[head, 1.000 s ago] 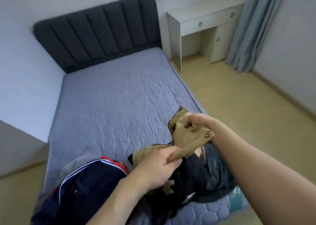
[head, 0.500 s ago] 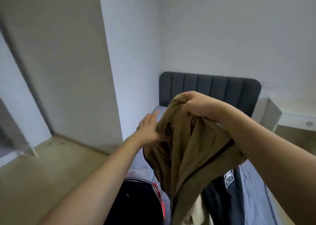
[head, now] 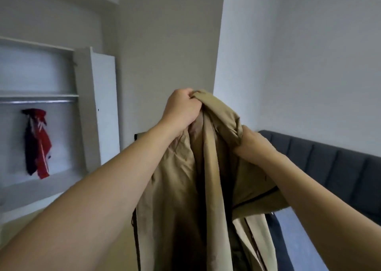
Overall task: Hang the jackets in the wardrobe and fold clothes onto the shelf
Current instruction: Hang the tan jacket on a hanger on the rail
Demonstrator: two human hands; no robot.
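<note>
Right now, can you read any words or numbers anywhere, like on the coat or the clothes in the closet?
None can be read.
The tan jacket, held up by the left hand and right hand, shows no writing.
The red and navy jacket hanging in the wardrobe has white stripes, but it is too blurred to show any letters.

The tan jacket (head: pixel 185 188) in my hands is soft matt cloth with lots of wrinkles. The wardrobe (head: pixel 97 106) looks smooth and white, and its rail (head: pixel 37 101) is shiny metal. The red and navy jacket (head: pixel 38 145) looks slippery. The headboard (head: pixel 329 167) is dark padded cloth.
</note>
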